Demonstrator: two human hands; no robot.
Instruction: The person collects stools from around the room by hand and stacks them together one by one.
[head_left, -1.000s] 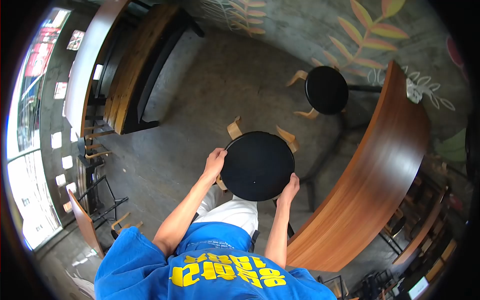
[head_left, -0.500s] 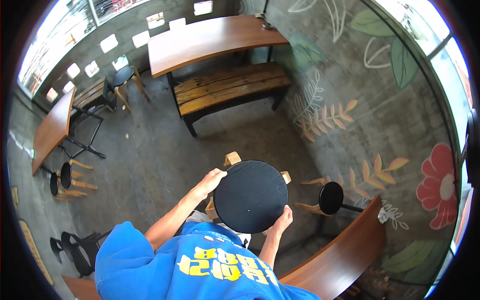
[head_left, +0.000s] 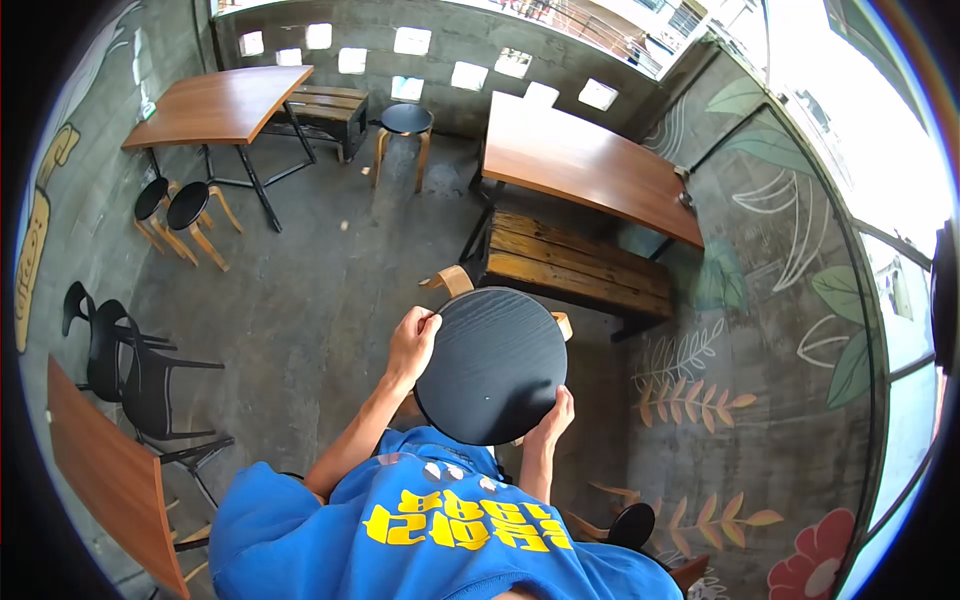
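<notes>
Head view: one round black-topped stool [head_left: 490, 370], bentwood legs [head_left: 453, 281], held between both hands, seat face toward the camera. Left hand [head_left: 411, 347]: clamped on the seat's left rim. Right hand [head_left: 549, 420]: clamped on the right rim, nearer the body. Seat round, without long axis. Beyond, to the right: slatted wooden bench [head_left: 580, 268], lengthwise beside a brown worktop [head_left: 590, 165]. Containers: none identifiable.

Grey floor [head_left: 290, 300] carries tables [head_left: 590, 165], benches [head_left: 580, 268], stools [head_left: 406, 119] and black chairs [head_left: 150, 385].
</notes>
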